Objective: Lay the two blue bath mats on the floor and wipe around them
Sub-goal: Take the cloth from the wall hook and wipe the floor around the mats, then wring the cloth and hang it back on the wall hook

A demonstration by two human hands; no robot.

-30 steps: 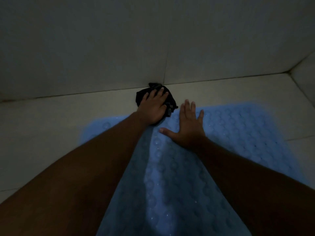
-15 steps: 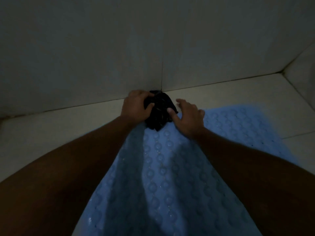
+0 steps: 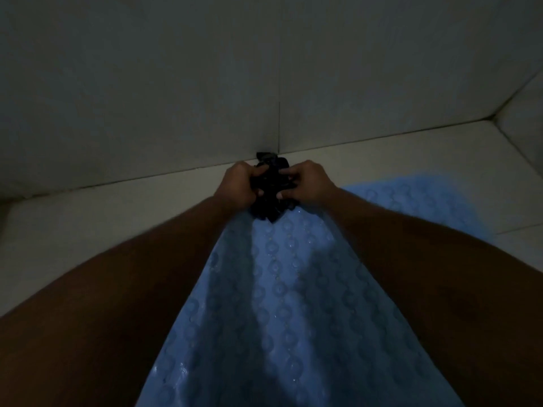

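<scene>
A blue bath mat point(image 3: 282, 304) with round bumps lies flat on the pale tiled floor point(image 3: 88, 224) and runs from the bottom edge up to my hands. Above its far edge, close to the wall, I hold a bunched black cloth point(image 3: 271, 189). My left hand point(image 3: 238, 183) grips its left side with curled fingers. My right hand point(image 3: 308, 180) grips its right side, thumb and fingers pressed into the folds. My forearms cover both side edges of the mat. Only one mat is plainly visible.
A tiled wall point(image 3: 205, 83) rises right behind the cloth, with a vertical grout line above it. A second wall point(image 3: 526, 113) meets it in the corner at the far right. Bare floor tiles lie left and right of the mat.
My left hand lifted the cloth from the floor and my right hand left the mat to take hold of it too. Both hands now bunch it between them, closer to the wall.
</scene>
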